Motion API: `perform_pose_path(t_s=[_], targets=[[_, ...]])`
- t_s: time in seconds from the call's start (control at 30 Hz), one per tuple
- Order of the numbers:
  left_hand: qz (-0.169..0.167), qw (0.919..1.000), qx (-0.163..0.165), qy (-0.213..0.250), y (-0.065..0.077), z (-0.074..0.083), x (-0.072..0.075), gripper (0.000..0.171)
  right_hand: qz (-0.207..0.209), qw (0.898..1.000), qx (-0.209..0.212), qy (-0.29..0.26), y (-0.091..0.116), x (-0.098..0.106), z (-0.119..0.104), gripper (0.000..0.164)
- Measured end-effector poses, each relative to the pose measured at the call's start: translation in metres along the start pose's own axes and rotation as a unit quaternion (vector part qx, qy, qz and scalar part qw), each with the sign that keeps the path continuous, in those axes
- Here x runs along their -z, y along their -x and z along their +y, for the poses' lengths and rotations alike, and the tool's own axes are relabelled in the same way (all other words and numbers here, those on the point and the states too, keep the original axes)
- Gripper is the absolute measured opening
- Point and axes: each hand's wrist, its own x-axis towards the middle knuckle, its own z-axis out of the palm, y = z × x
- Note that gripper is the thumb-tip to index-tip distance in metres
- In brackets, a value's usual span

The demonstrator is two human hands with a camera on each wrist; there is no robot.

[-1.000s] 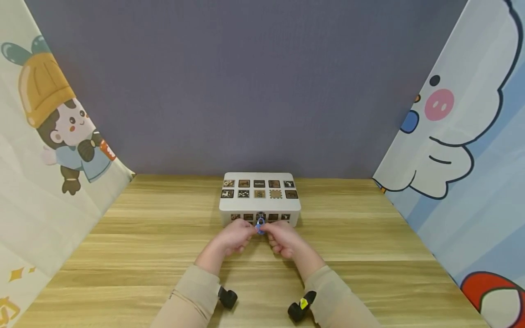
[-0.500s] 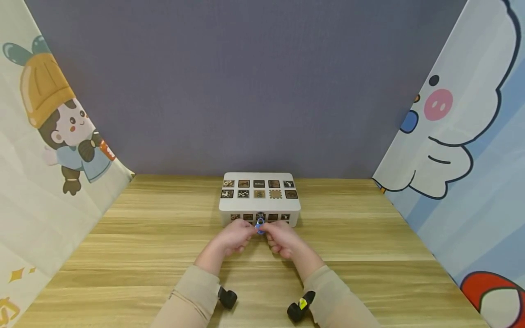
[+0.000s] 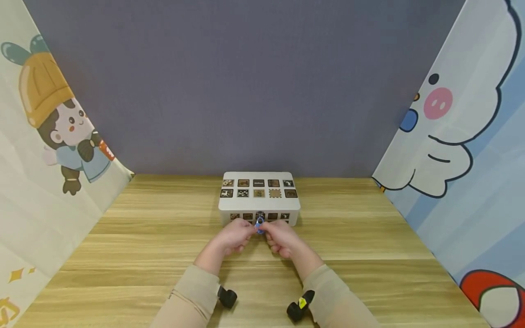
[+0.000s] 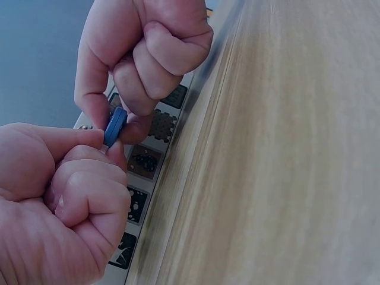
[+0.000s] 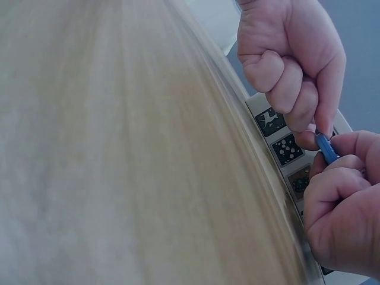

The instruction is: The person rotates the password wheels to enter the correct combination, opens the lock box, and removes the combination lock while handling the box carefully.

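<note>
A small blue padlock (image 3: 259, 225) hangs at the metal latch (image 3: 260, 214) on the front of a white box (image 3: 258, 204). Its loop shows above the fingers in the head view. From the left, my left hand (image 3: 236, 234) pinches the padlock between thumb and forefinger. My right hand (image 3: 282, 236) pinches it from the other side, its remaining fingers curled under. Edge-on in the left wrist view, the blue body (image 4: 115, 127) sits between both hands' fingertips. The right wrist view shows the same blue edge (image 5: 326, 148), with much of it covered by fingers.
The box's lid is down, with rows of dark and tan square pictures on it. Under it is a wood-grain table (image 3: 164, 255). A grey panel (image 3: 254, 91) rises behind, and cartoon-printed sheets (image 3: 24, 182) flank both sides.
Both hands keep their pinch on the padlock with hardly any visible motion. The whole head view has shifted very slightly.
</note>
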Motion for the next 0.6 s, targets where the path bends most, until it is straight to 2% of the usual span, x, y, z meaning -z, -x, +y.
perform_pose_path(t_s=[0.6], targets=[[0.002,1.0,-0.006,-0.004,-0.0002,0.0,-0.0007,0.023,-0.001,1.0,0.0,-0.004,-0.0018,0.0004,0.0022,0.025]])
